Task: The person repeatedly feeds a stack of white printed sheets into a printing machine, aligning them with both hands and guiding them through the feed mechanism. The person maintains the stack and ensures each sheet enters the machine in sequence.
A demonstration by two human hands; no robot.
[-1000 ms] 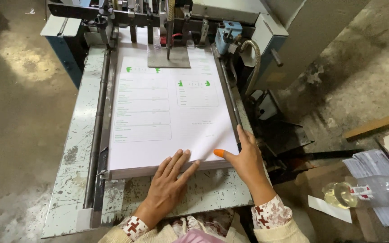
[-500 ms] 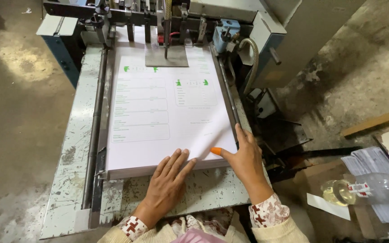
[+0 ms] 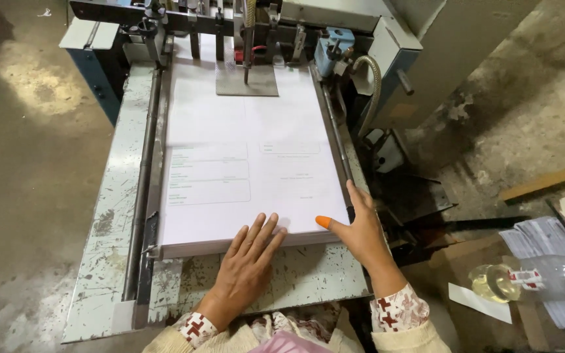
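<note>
Lifted sheet now flat; both hands (image 3: 246,268) (image 3: 361,229) press paper stack (image 3: 250,163).

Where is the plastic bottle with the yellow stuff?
The plastic bottle lies on its side at the head view's lower right, on the floor beside the machine, right of the right hand.

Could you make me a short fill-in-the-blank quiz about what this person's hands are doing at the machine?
1. Both hands rest at the near edge of a stack of ____.
2. The right hand wears an ____ cover on its thumb tip.
3. The left hand lies ____ with fingers spread on the paper stack.
4. The stack sits on a worn metal ____.

Missing words: paper; orange; flat; table
</note>
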